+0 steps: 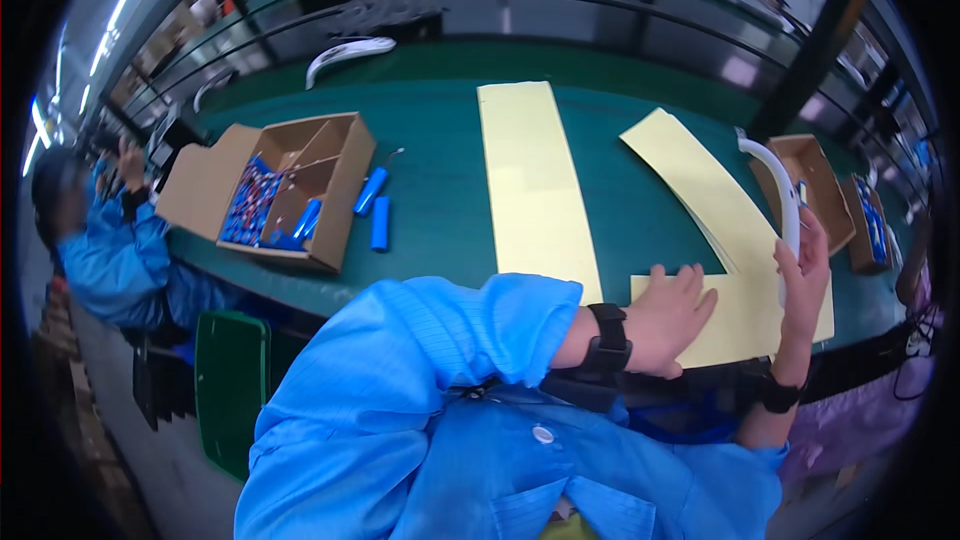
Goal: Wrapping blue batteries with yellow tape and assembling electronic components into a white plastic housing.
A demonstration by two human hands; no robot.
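My left hand (672,320) lies flat with fingers spread on a pale yellow strip (735,340), paper or card, near the table's front edge. Upright beside it, my right hand (805,275) grips the lower end of a white curved plastic piece (788,190). Two more pale yellow strips lie close by: a slanting strip (690,165), seemingly layered, reaching toward the right hand, and a long straight strip (535,180) left of it, its near end hidden by my left sleeve.
On the green table (430,160), a divided cardboard box (345,180) holds many blue cylinders with wires; two blue cylinders (380,224) lie beside it. Smaller cardboard boxes (825,195) stand right. Another white curved piece (350,52) lies at the back. A person (120,260) sits left.
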